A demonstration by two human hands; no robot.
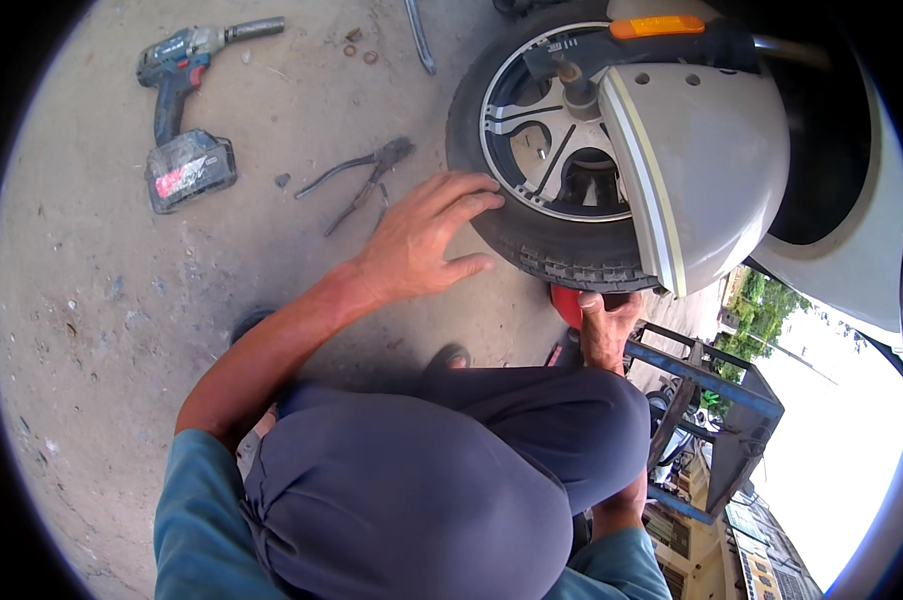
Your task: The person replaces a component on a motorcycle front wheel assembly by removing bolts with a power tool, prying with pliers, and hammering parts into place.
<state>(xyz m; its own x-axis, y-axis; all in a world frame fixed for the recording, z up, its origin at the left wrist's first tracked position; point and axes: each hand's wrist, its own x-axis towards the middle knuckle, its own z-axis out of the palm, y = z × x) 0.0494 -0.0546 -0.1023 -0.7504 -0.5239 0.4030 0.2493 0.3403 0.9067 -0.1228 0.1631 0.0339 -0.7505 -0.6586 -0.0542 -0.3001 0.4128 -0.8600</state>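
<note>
At the half-spread, empty fingers of the left hand [427, 235], I saw the round black-rubber, silver-spoked wheel [564, 150] seemingly mounted, its fastening unclear, while the right hand [610, 325] curled below it, its hold, if any, hidden from me.

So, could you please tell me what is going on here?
A person is at a wheel partly hidden behind a grey fender. The open left hand has its fingertips at the tyre, though contact is hard to confirm; the right hand is by the tread, its fingers partly hidden. A cordless power tool and pliers lie on the ground, untouched.
</note>
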